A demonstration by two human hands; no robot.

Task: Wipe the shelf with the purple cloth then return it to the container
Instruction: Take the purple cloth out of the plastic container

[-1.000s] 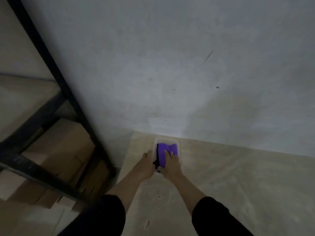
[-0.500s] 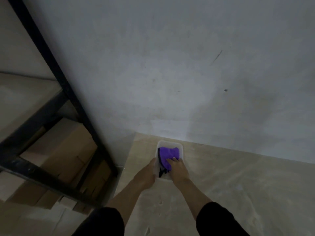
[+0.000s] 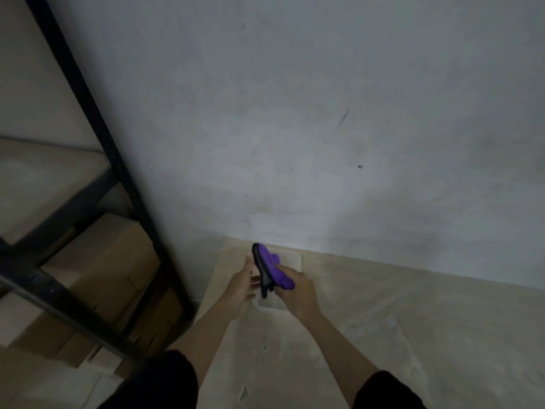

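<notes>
**Purple cloth gripped above the container**

Purple cloth [image 3: 272, 268] with a dark edge sits bunched in the right hand [image 3: 295, 290], fingers curled closed around its lower end. Cloth held up above the clear plastic container [image 3: 290, 261], upper end tilted toward the wall. Whether the cloth touches the container rim cannot be told. Left hand [image 3: 243, 286] just beside it, palm facing the cloth, fingers loosely spread, not clearly gripping anything; fingertips near the dark edge, contact unclear.

Container rests on the pale wooden shelf [image 3: 413, 320], close to the grey wall [image 3: 295, 113] and near the shelf's left edge. Both forearms bare, dark sleeves [image 3: 383, 391] at frame bottom.

Left side: black metal rack frame [image 3: 97, 137] running diagonally, cardboard boxes [image 3: 103, 267] stacked behind and below it. Lighting dim, slight blur on the hands.
</notes>
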